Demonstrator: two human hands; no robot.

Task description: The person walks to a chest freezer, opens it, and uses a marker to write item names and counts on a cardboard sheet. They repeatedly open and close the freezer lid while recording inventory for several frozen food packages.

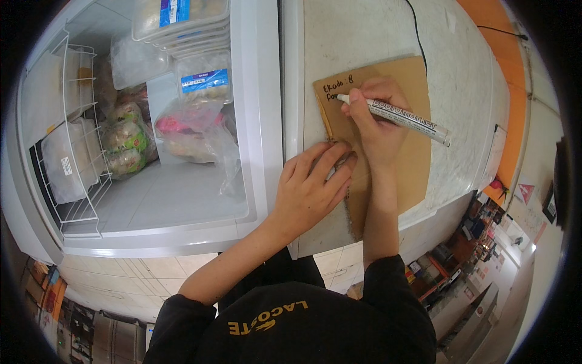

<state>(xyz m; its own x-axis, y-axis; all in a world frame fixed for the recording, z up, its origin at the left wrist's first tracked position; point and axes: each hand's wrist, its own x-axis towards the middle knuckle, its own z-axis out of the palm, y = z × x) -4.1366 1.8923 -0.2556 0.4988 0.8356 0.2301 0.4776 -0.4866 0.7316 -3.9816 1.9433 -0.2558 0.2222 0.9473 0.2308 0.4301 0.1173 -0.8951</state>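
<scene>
My right hand [379, 118] grips a white board marker [404, 119] like a pen. Its tip touches a piece of brown cardboard [409, 168], just after two short lines of black handwriting near the upper left corner. Over the cardboard's torn left edge rests my left hand [313, 182], fingers curled. Something whitish shows between those fingers; what it is, and whether it is gripped, is hidden. The cardboard lies tilted on a worn white surface [359, 32].
At left, a chest freezer [257, 136] stands uncovered. Inside are stacked plastic food containers [195, 27], a labelled tub [204, 82], bagged food [195, 132], green-printed packs [125, 141] and a white wire basket [86, 200]. A black cable [416, 27] runs to the cardboard's top edge.
</scene>
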